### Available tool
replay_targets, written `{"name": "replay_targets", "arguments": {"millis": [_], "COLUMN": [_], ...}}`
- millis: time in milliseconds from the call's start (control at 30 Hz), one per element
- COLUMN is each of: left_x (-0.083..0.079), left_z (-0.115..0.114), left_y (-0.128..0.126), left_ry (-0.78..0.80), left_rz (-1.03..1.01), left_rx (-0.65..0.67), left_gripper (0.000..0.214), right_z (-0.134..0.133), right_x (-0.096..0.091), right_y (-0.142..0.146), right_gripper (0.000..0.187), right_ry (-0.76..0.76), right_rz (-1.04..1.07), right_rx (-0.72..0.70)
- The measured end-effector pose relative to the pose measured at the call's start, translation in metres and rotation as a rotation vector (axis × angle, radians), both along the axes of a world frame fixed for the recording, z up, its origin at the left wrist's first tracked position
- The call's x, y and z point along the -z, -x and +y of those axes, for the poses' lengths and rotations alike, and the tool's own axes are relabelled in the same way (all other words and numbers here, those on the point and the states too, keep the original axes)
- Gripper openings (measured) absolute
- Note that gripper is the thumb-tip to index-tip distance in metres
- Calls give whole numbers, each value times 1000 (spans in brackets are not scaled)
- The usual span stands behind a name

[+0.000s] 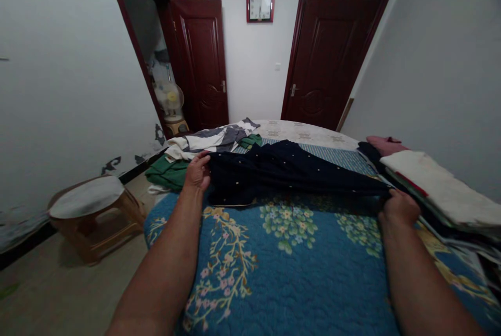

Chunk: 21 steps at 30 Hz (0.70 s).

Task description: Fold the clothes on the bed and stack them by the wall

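Note:
A dark navy garment [289,169] with small white dots lies stretched across a bed covered by a blue floral quilt [289,268]. My left hand [198,171] grips the garment's left end, fingers closed on the cloth. My right hand [399,208] pinches its right end, pulling it taut just above the quilt. Both forearms reach forward over the bed.
A grey-and-white striped garment [211,140] and green clothes [168,173] lie at the bed's far left. A stack of folded clothes [438,190] sits at the right edge. A wooden stool [92,211] stands on the floor to the left. Two dark doors and a wall clock are behind.

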State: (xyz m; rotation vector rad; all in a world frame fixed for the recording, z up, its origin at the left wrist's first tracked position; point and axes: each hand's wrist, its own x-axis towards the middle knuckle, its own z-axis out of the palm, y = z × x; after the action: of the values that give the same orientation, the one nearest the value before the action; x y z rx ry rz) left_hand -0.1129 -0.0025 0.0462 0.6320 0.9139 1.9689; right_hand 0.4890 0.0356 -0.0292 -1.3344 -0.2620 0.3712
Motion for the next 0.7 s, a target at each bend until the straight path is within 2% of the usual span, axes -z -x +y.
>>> {"name": "replay_targets", "arguments": {"millis": [100,267,533,700], "left_x": [3,7,6,7], "left_z": [2,3,-3,-10], "left_y": [2,3,6,7], "left_ry": [-36,0,-67,-153], "left_rz": [-20,-16,-74,13], "left_rx": [13,64,98,167], "left_gripper": [38,32,24,22], "right_z": [-1,3,3,-1], "right_x": [2,5,5,3], "right_y": [1,-3,-6,-2], "right_gripper": [25,29,25,16], "right_ry": [-20,-61,-86,-72], "right_rz": [14,19,68,33], "right_rx": [38,123,139,147]}}
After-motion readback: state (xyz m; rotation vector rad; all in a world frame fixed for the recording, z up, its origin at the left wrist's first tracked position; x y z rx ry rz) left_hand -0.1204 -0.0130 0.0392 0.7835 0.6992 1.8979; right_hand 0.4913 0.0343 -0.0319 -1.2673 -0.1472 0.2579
